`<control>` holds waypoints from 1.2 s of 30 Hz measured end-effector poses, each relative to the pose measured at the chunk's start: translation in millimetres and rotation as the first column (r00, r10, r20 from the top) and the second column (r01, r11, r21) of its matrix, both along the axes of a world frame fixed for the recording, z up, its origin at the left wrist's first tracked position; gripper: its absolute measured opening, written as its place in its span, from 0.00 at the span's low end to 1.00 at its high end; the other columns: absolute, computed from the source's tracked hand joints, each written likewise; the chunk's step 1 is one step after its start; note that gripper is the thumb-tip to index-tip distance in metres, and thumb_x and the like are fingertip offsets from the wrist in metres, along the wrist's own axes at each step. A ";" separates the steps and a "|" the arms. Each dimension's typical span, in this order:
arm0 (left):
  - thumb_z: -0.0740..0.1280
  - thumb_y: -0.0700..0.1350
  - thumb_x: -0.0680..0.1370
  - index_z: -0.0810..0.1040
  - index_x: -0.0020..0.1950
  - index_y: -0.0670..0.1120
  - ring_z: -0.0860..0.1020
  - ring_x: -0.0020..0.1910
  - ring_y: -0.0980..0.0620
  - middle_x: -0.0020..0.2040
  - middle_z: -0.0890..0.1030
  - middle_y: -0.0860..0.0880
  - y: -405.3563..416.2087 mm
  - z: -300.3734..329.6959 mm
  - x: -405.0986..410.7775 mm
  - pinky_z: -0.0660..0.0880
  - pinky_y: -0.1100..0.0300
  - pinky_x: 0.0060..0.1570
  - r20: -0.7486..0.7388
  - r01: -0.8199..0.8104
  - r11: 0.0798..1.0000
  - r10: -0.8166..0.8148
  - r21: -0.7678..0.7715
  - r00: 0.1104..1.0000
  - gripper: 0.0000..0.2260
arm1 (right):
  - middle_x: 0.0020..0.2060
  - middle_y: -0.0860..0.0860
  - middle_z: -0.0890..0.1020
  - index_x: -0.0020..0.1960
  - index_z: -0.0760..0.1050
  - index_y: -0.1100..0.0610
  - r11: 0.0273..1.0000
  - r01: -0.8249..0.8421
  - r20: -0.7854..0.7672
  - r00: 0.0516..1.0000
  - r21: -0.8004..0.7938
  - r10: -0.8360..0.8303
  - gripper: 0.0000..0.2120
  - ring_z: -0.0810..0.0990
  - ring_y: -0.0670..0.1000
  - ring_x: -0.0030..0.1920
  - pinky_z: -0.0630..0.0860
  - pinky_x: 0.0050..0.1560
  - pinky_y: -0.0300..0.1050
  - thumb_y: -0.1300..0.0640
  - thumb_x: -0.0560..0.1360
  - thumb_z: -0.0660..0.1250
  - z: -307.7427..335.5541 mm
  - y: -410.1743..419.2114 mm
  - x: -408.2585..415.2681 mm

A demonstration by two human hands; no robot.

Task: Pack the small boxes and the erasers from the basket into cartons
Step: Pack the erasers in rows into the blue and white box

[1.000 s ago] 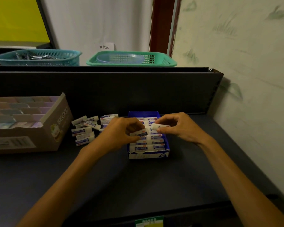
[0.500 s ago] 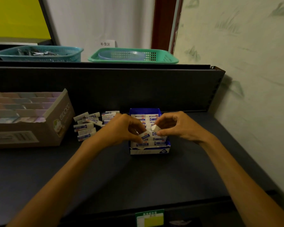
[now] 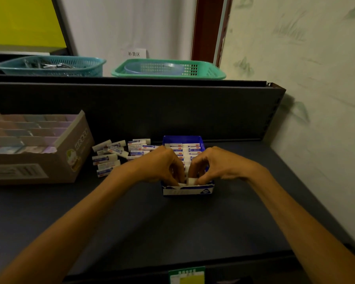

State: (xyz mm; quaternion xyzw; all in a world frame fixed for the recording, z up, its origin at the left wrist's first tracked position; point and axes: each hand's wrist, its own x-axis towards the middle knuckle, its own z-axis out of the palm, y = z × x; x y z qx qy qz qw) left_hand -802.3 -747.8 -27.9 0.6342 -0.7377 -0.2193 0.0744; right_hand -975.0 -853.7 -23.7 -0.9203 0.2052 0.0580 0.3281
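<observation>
A small blue and white carton (image 3: 188, 190) stands on the dark shelf, holding rows of white erasers with blue sleeves (image 3: 193, 149). My left hand (image 3: 162, 166) and my right hand (image 3: 215, 165) are both curled over the carton's near end. Each pinches a white eraser (image 3: 191, 181) down into the front row; the fingertips hide most of it. A loose heap of the same erasers (image 3: 115, 154) lies on the shelf just left of the carton.
A brown cardboard carton (image 3: 70, 156) filled with pastel small boxes stands at the left. On the upper ledge sit a teal basket (image 3: 49, 65) and a green basket (image 3: 168, 69). A wall (image 3: 316, 99) closes the right side.
Both hands have come down and toward me, from above the carton's middle to its near end, pushing the erasers they held into the front row.
</observation>
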 end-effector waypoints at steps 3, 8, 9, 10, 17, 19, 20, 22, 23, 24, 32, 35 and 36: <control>0.70 0.42 0.73 0.79 0.54 0.50 0.75 0.46 0.63 0.52 0.79 0.55 -1.8 -2.1 0.2 0.73 0.72 0.43 0.021 0.009 1.000 -0.009 0.012 1.000 0.10 | 0.46 0.38 0.78 0.53 0.76 0.47 1.000 -0.015 -0.024 1.000 -0.025 0.014 0.12 0.76 0.36 0.49 0.74 0.42 0.32 0.59 0.72 0.71 0.0 -0.1 2.0; 0.70 0.43 0.74 0.79 0.55 0.51 0.73 0.39 0.67 0.45 0.74 0.60 -3.7 -2.7 1.0 0.70 0.77 0.37 0.070 0.034 0.999 -0.037 0.036 0.997 0.11 | 0.47 0.40 0.77 0.55 0.77 0.51 0.998 -0.046 -0.055 0.998 -0.053 0.043 0.13 0.76 0.38 0.49 0.74 0.42 0.32 0.60 0.72 0.71 2.6 -1.1 5.8; 0.70 0.43 0.74 0.79 0.55 0.52 0.72 0.39 0.67 0.46 0.74 0.60 -4.0 -2.9 1.9 0.70 0.76 0.36 0.076 0.040 0.998 -0.043 0.038 0.996 0.11 | 0.48 0.40 0.78 0.55 0.77 0.51 0.997 -0.052 -0.063 0.997 -0.058 0.048 0.13 0.76 0.38 0.50 0.74 0.43 0.32 0.60 0.72 0.71 2.8 -1.9 6.9; 0.70 0.43 0.74 0.79 0.56 0.52 0.72 0.39 0.67 0.47 0.75 0.59 -4.4 -3.1 2.7 0.70 0.76 0.37 0.078 0.044 0.998 -0.047 0.041 0.996 0.11 | 0.48 0.41 0.78 0.55 0.77 0.52 0.996 -0.059 -0.072 0.996 -0.061 0.054 0.13 0.77 0.38 0.50 0.74 0.43 0.33 0.59 0.72 0.72 3.3 -2.8 8.1; 0.69 0.43 0.74 0.78 0.57 0.51 0.76 0.51 0.59 0.56 0.78 0.53 -3.0 -6.4 8.0 0.72 0.72 0.45 0.070 0.040 0.999 -0.043 0.036 0.997 0.12 | 0.46 0.41 0.79 0.52 0.78 0.54 0.994 -0.098 -0.135 0.987 -0.054 0.090 0.10 0.77 0.39 0.51 0.73 0.48 0.35 0.59 0.72 0.72 4.5 -9.0 15.7; 0.69 0.43 0.74 0.78 0.57 0.51 0.76 0.55 0.57 0.57 0.77 0.53 -1.3 -7.6 9.7 0.72 0.71 0.47 0.073 0.043 0.999 -0.045 0.029 0.996 0.11 | 0.45 0.41 0.79 0.51 0.78 0.52 0.994 -0.101 -0.140 0.986 -0.046 0.093 0.09 0.77 0.39 0.51 0.73 0.49 0.35 0.59 0.72 0.72 4.5 -10.0 16.8; 0.69 0.44 0.74 0.78 0.57 0.51 0.75 0.56 0.57 0.58 0.77 0.53 -0.6 -7.8 10.6 0.72 0.70 0.49 0.075 0.046 0.999 -0.048 0.026 0.996 0.11 | 0.45 0.40 0.79 0.50 0.77 0.50 0.994 -0.102 -0.145 0.985 -0.043 0.095 0.09 0.77 0.39 0.50 0.73 0.49 0.34 0.59 0.72 0.72 4.7 -10.2 16.9; 0.68 0.44 0.75 0.78 0.57 0.52 0.74 0.57 0.59 0.59 0.76 0.54 0.1 -7.3 12.4 0.72 0.68 0.52 0.076 0.052 0.998 -0.054 0.026 0.996 0.12 | 0.45 0.40 0.78 0.50 0.77 0.49 0.994 -0.106 -0.149 0.984 -0.037 0.099 0.09 0.76 0.38 0.50 0.72 0.48 0.34 0.59 0.72 0.72 4.4 -10.2 16.9; 0.68 0.45 0.75 0.78 0.58 0.52 0.74 0.58 0.59 0.60 0.76 0.54 0.0 -6.8 13.3 0.72 0.67 0.54 0.079 0.057 0.998 -0.059 0.029 0.995 0.12 | 0.45 0.40 0.78 0.50 0.77 0.49 0.994 -0.107 -0.149 0.984 -0.037 0.100 0.09 0.76 0.38 0.50 0.73 0.48 0.35 0.59 0.72 0.72 4.3 -10.5 16.9; 0.68 0.45 0.75 0.78 0.58 0.52 0.73 0.58 0.59 0.60 0.76 0.54 -0.4 -6.3 13.5 0.72 0.66 0.55 0.086 0.062 0.997 -0.065 0.037 0.994 0.12 | 0.45 0.40 0.78 0.50 0.77 0.50 0.994 -0.106 -0.151 0.983 -0.037 0.100 0.09 0.77 0.39 0.51 0.73 0.49 0.35 0.59 0.71 0.72 4.6 -10.7 16.8; 0.69 0.47 0.74 0.79 0.55 0.52 0.75 0.58 0.57 0.60 0.76 0.54 -7.3 -2.1 14.6 0.74 0.61 0.57 0.099 0.067 0.992 -0.078 0.107 0.992 0.10 | 0.48 0.40 0.74 0.50 0.76 0.49 0.990 -0.116 -0.219 0.971 -0.076 0.097 0.09 0.74 0.43 0.54 0.74 0.48 0.37 0.59 0.72 0.71 1.8 -9.3 21.7; 0.69 0.46 0.74 0.79 0.55 0.52 0.75 0.59 0.57 0.60 0.77 0.54 -8.1 -2.7 15.0 0.74 0.62 0.56 0.086 0.067 0.992 -0.077 0.112 0.993 0.10 | 0.49 0.41 0.74 0.49 0.76 0.48 0.992 -0.109 -0.210 0.973 -0.070 0.092 0.09 0.74 0.44 0.55 0.73 0.45 0.35 0.60 0.72 0.71 0.3 -8.6 21.9; 0.69 0.46 0.74 0.79 0.54 0.52 0.75 0.59 0.57 0.60 0.77 0.54 -8.3 -3.0 15.0 0.74 0.61 0.56 0.085 0.063 0.992 -0.072 0.107 0.994 0.09 | 0.50 0.41 0.74 0.48 0.76 0.48 0.992 -0.104 -0.200 0.976 -0.069 0.088 0.09 0.74 0.44 0.55 0.74 0.44 0.35 0.60 0.72 0.71 0.5 -8.3 21.2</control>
